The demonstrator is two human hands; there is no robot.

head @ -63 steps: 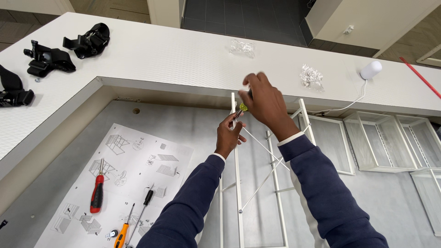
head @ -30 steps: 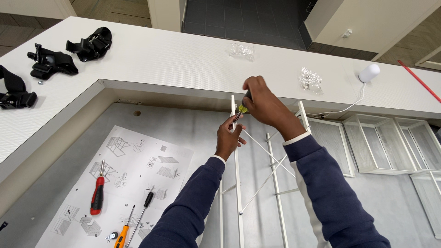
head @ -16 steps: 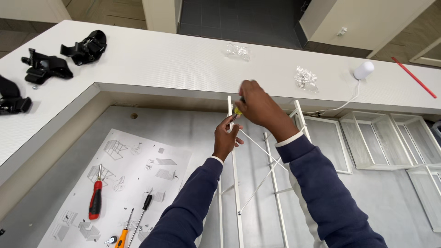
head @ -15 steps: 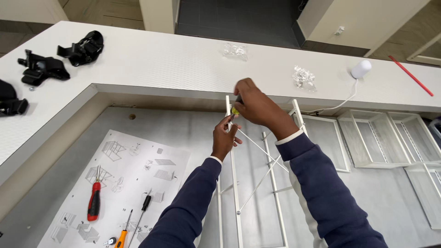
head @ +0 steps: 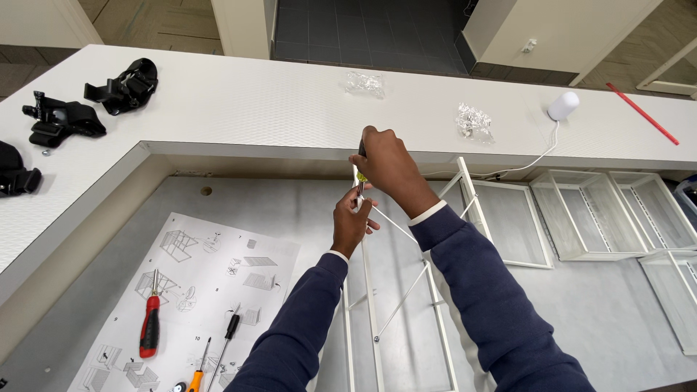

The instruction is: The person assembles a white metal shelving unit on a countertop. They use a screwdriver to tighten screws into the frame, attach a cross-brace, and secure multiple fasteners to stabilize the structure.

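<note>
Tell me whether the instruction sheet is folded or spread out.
Spread out: the instruction sheet lies flat and fully open, with the red-handled screwdriver lying on it.

White L-shaped counter (head: 239,109) with black strapped gear (head: 120,86) far left, two clear bags of small parts (head: 364,83) centre, small white lamp (head: 563,106) right, grey floor (head: 290,210) below with instruction sheet (head: 196,290), red-handled screwdriver (head: 149,325), white wire frames (head: 581,214) right

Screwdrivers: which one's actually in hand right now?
The yellow-handled screwdriver, gripped upright by the right hand at the white frame's top. The red-handled, black-handled and orange-handled ones lie untouched on the instruction sheet.
</note>
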